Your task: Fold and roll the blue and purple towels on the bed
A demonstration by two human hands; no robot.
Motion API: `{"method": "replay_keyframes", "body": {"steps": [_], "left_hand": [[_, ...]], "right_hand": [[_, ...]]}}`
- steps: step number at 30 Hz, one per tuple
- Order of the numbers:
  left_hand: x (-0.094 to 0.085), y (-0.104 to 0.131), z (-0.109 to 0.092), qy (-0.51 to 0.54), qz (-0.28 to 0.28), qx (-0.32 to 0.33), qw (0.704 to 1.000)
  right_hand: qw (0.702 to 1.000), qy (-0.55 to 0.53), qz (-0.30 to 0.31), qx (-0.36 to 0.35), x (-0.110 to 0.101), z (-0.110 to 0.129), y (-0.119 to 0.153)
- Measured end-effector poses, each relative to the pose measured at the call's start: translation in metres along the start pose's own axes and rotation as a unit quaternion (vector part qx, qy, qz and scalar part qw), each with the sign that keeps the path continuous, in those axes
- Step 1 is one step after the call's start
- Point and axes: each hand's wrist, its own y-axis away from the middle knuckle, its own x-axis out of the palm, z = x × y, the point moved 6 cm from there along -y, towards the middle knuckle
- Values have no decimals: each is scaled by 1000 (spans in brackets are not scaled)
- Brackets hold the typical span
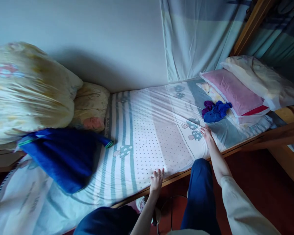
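A patterned bed sheet (147, 130) with stripes, dots and mushroom prints covers the mattress. My left hand (157, 181) rests on it near the front edge, fingers spread and nothing held. Farther right, my right hand (206, 133) lies on the sheet beside a mushroom print, its fingers stretched out. Creases in the cloth run from the far side toward that hand. Just beyond it sits a crumpled bundle of blue and purple cloth (216, 111). At the left a dark blue garment (71, 156) with green trim lies on the bed.
A large yellowish stuffed bundle (31, 94) stands at the left, by a patterned pillow (91, 98). At the right are a pink pillow (235, 89) and a pale pillow (257, 78). A wooden bed rail (254, 142) runs along the front; a curtain (198, 36) hangs behind.
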Motion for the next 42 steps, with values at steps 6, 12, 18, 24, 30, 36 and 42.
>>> {"method": "replay_keyframes", "body": {"steps": [6,12,18,24,30,36,42], "left_hand": [[10,10,2,-58,-56,11,997],[4,15,6,-67,-108,33,991],[19,12,6,-85,-117,17,989],[27,4,6,-48,-53,14,997],[-2,-21,5,58,-23,-20,998],[-75,-28,0,369,67,-53,926],[-132,17,4,704,22,-94,703]], "right_hand": [[995,-93,-12,34,19,-17,-58],[994,-99,-51,15,16,-8,-88],[995,-47,-84,-11,-1,1,-60],[994,76,-9,-72,-2,7,34],[981,123,137,-59,29,-8,167],[928,168,333,16,73,-52,307],[925,102,350,106,76,-114,409]]}}
